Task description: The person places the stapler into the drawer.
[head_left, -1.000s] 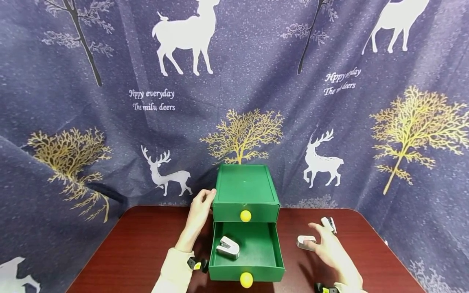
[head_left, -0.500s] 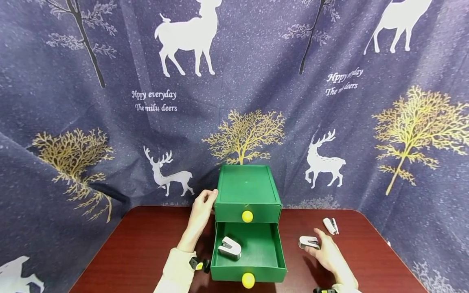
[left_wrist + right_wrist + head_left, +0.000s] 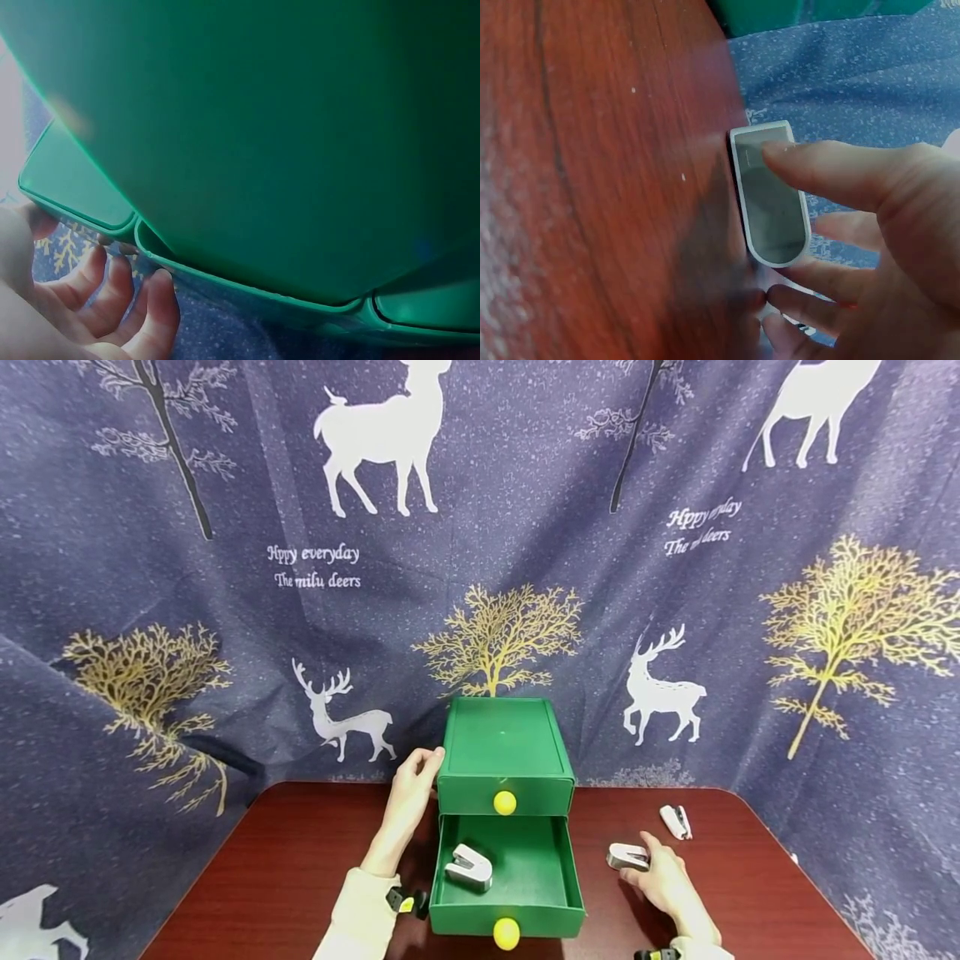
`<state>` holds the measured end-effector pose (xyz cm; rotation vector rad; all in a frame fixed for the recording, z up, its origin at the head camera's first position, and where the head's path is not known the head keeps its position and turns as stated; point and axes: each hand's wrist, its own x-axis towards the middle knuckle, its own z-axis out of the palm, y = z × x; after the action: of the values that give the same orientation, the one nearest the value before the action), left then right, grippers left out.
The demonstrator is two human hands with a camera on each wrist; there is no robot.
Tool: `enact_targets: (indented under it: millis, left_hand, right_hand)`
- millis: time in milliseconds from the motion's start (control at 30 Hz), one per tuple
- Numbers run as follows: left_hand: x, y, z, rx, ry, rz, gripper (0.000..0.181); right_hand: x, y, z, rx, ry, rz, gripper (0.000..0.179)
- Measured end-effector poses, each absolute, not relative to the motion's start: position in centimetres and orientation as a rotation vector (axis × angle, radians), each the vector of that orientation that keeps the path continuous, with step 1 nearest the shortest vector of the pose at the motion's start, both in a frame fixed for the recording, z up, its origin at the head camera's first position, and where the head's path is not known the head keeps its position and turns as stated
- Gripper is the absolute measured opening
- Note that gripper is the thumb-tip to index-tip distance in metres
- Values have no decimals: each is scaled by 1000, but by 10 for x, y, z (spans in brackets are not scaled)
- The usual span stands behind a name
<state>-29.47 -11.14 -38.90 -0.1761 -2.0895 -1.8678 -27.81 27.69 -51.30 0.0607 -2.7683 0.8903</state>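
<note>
My left hand (image 3: 411,785) stays at the left side of a green drawer cabinet (image 3: 504,735), its fingertips near the upper front edge. In the left wrist view, bent fingers (image 3: 154,307) lie beside the cabinet's edge, not wrapped round it. A lower drawer (image 3: 517,868) is pulled out, and a white and grey stapler (image 3: 469,867) lies in its left part. To the right, my right hand (image 3: 663,877) pinches another stapler (image 3: 624,856) by its right end, low at the tabletop. In the right wrist view, the thumb crosses that stapler's near side; other fingers are partly hidden behind it.
A third stapler (image 3: 677,822) lies on the reddish-brown table (image 3: 300,860) behind my right hand. The upper drawer with a yellow knob (image 3: 505,802) is closed. A blue deer-patterned cloth (image 3: 480,527) hangs right behind the table.
My right hand has come down and closed on the stapler, which has shifted slightly left. My left hand, the cabinet and the stapler in the drawer stay in place.
</note>
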Motion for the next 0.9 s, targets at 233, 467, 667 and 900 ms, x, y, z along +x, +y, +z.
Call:
enact_targets:
  millis: [233, 467, 667, 900]
  left_hand:
    - [-296, -112, -390, -173, -2079, -1877, 25]
    - [-296, -111, -390, -180, -2079, -1879, 26]
    - [-296, -111, -389, -178, -2084, -1875, 25]
    - [-318, -115, -413, -166, -2064, -1884, 30]
  right_hand:
    - [-280, 276, -514, 16, -2770, 857, 67]
    - [-282, 281, -517, -15, -2764, 839, 64]
    - [-282, 281, -516, -33, -2785, 837, 63]
    - [-283, 281, -516, -43, -2792, 870, 40]
